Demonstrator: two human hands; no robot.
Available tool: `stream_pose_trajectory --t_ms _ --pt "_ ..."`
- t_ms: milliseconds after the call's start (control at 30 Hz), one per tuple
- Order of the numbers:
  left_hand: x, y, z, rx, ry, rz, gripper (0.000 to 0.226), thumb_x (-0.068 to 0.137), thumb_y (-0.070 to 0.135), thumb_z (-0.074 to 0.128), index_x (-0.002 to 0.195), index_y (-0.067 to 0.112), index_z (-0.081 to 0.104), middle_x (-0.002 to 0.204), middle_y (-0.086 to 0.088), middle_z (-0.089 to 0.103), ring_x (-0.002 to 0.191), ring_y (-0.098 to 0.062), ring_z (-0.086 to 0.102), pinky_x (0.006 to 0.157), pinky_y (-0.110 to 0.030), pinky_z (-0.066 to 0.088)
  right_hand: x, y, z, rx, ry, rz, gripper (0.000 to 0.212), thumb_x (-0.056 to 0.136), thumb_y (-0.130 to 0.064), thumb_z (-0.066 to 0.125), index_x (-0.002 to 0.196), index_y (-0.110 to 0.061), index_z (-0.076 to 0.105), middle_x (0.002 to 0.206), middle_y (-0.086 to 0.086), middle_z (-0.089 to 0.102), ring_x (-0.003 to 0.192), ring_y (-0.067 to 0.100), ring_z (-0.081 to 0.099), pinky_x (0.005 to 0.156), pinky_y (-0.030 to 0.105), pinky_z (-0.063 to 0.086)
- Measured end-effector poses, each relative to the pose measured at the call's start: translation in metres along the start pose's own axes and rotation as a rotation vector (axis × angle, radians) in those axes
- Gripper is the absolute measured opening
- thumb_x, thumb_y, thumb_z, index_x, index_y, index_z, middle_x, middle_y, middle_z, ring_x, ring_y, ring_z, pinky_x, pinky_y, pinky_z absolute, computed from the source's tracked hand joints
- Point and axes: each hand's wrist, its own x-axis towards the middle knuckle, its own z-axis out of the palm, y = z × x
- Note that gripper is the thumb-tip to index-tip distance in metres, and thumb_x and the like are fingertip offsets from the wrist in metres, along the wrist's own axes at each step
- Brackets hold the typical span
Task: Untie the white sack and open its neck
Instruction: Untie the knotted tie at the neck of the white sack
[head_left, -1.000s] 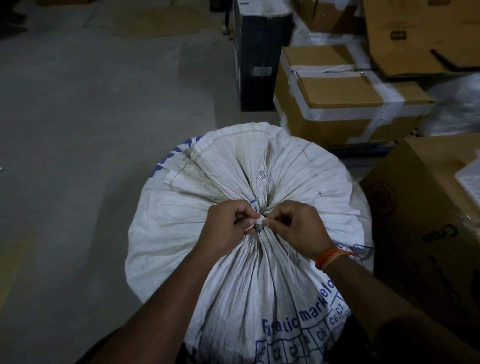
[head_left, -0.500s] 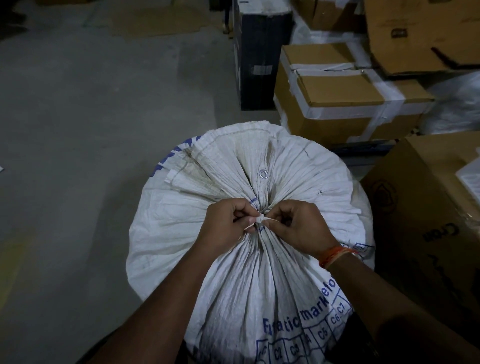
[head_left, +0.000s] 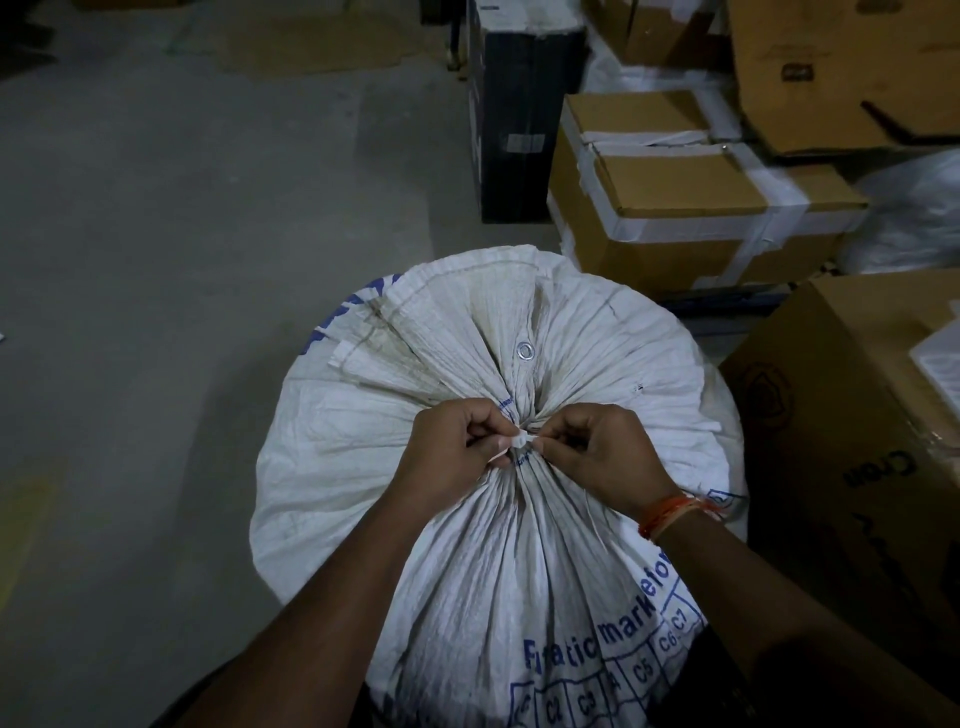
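With the left hand (head_left: 447, 452) and right hand (head_left: 602, 454) pinching the thin white tie (head_left: 521, 440) at the gathered neck of the centre-standing white woven plastic sack (head_left: 519, 561), opposed pulling could tighten the knot.

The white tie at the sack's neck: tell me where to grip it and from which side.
Grip the short free end of the white tie, pinching from above with both hands, left and right. It sticks up from the gathered neck of the white sack.
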Motion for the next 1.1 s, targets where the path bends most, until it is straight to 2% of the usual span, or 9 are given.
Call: stream_pose_trajectory --t_ms 200,367,500,667,800,967,1100 --pt "0.0 0.0 0.0 0.004 0.002 0.008 0.033 0.089 -0.007 0.071 0.077 0.024 0.074 0.077 -0.001 0.079 0.07 -0.022 0.079 0.072 -0.034 0.064 0.0 0.0 0.002 -0.011 0.018 -0.01 0.009 0.081 -0.017 0.085 0.076 -0.019 0.077 0.069 -0.006 0.074 0.067 0.011 0.069 0.063 0.024 0.056" --pt "0.0 -0.003 0.003 0.015 0.001 0.014 0.019 0.088 -0.007 0.072 0.085 0.011 0.077 0.081 -0.004 0.08 0.071 -0.019 0.079 0.075 -0.036 0.066 -0.001 -0.001 0.008 -0.036 0.028 -0.046 0.01 0.08 -0.023 0.085 0.077 -0.017 0.078 0.07 -0.006 0.074 0.066 0.009 0.069 0.064 0.027 0.055" --pt "0.0 -0.003 0.002 0.006 0.002 0.006 0.017 0.088 -0.006 0.072 0.087 0.009 0.077 0.081 -0.005 0.08 0.071 -0.022 0.079 0.075 -0.035 0.065 -0.002 -0.003 0.008 -0.029 0.033 -0.053 0.009 0.08 -0.021 0.085 0.076 -0.018 0.077 0.071 -0.007 0.074 0.067 0.008 0.069 0.065 0.028 0.056" --pt "0.0 -0.001 0.001 0.008 0.008 0.021 0.021 0.088 -0.007 0.072 0.085 0.014 0.078 0.073 0.0 0.078 0.068 -0.02 0.077 0.069 -0.023 0.06 -0.004 -0.003 -0.002 0.024 -0.005 -0.026 0.011 0.08 -0.022 0.085 0.083 -0.018 0.076 0.071 -0.004 0.073 0.065 0.009 0.069 0.062 0.023 0.058" --pt "0.002 -0.004 0.0 -0.023 0.006 0.003 0.03 0.088 -0.007 0.071 0.082 0.021 0.077 0.08 -0.006 0.08 0.071 -0.023 0.079 0.073 -0.034 0.065 -0.004 -0.001 -0.008 -0.012 -0.009 -0.02 0.008 0.08 -0.017 0.083 0.077 -0.018 0.076 0.068 -0.004 0.072 0.064 0.009 0.068 0.061 0.024 0.055" --pt "0.001 -0.003 0.001 -0.014 0.007 -0.002 0.028 0.088 -0.008 0.071 0.082 0.019 0.076 0.081 -0.006 0.08 0.071 -0.022 0.079 0.072 -0.031 0.064 -0.002 -0.001 -0.001 -0.044 0.023 -0.027 0.01 0.08 -0.015 0.084 0.074 -0.019 0.076 0.069 -0.008 0.072 0.066 0.007 0.068 0.063 0.022 0.055" --pt "0.0 -0.003 0.003 0.003 0.001 0.026 0.023 0.087 -0.007 0.072 0.082 0.015 0.077 0.079 -0.004 0.079 0.073 -0.021 0.079 0.074 -0.034 0.066 -0.002 -0.003 0.005 -0.079 0.034 -0.083 0.008 0.079 -0.017 0.084 0.075 -0.017 0.077 0.072 -0.007 0.074 0.069 0.006 0.069 0.066 0.028 0.056"
